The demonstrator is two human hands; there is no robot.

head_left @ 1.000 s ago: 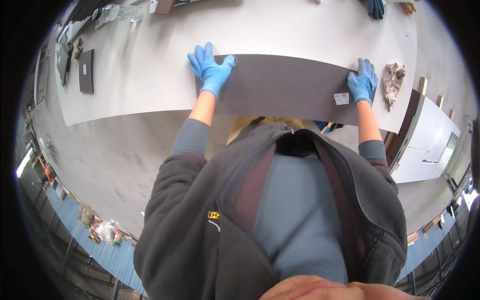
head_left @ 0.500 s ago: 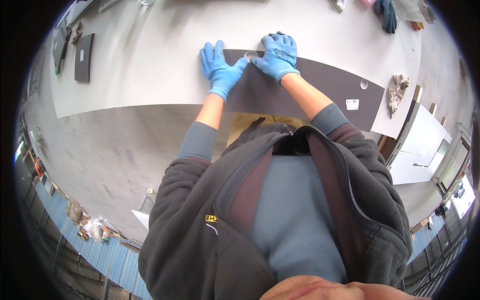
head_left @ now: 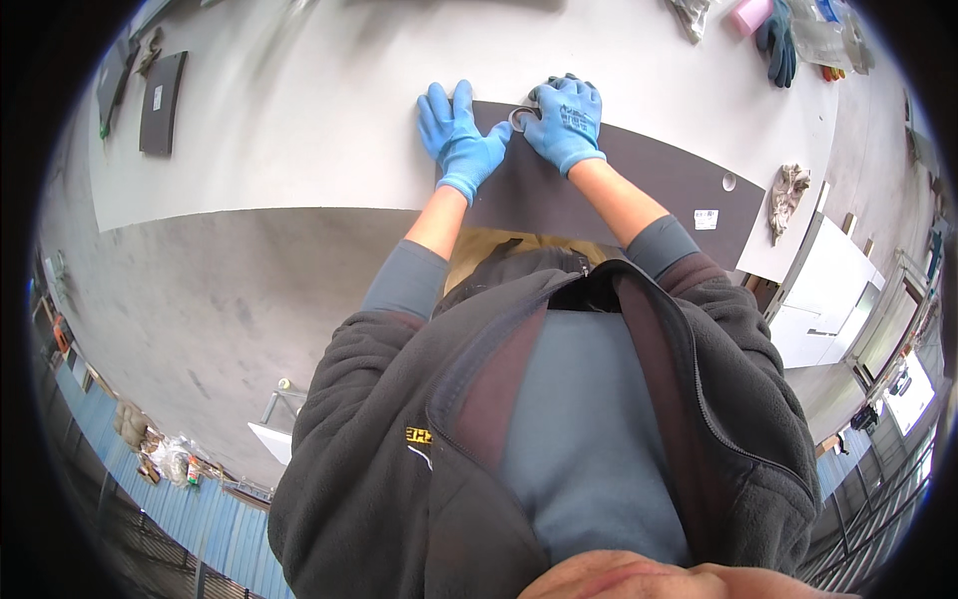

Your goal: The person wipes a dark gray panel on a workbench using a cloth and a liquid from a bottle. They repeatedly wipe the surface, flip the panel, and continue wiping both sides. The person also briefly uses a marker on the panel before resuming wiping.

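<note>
A long dark grey panel [head_left: 654, 180] lies flat on the white tabletop, close to my body. It has a round recess [head_left: 520, 119] near its far edge, between my two hands, and a second round recess [head_left: 728, 183] toward its right end beside a white label [head_left: 706, 219]. My left hand [head_left: 463, 142], in a blue glove, rests over the panel's left end with fingers spread. My right hand [head_left: 566, 124], gloved alike, has its fingers bent over the panel's far edge, its thumb at the nearer recess. Fingertips of the right hand are partly hidden.
Another dark panel [head_left: 163, 103] lies at the table's left. A crumpled cloth [head_left: 787, 203] sits at the right edge. Spare gloves [head_left: 776, 45], a pink item [head_left: 750, 15] and a clear plastic bag [head_left: 828, 38] are at the far right. White boards [head_left: 826, 290] stand beyond the table's right side.
The view has shifted slightly. Both hands appear a little further right, and my right thumb has come against the rim of the recess between my hands.
</note>
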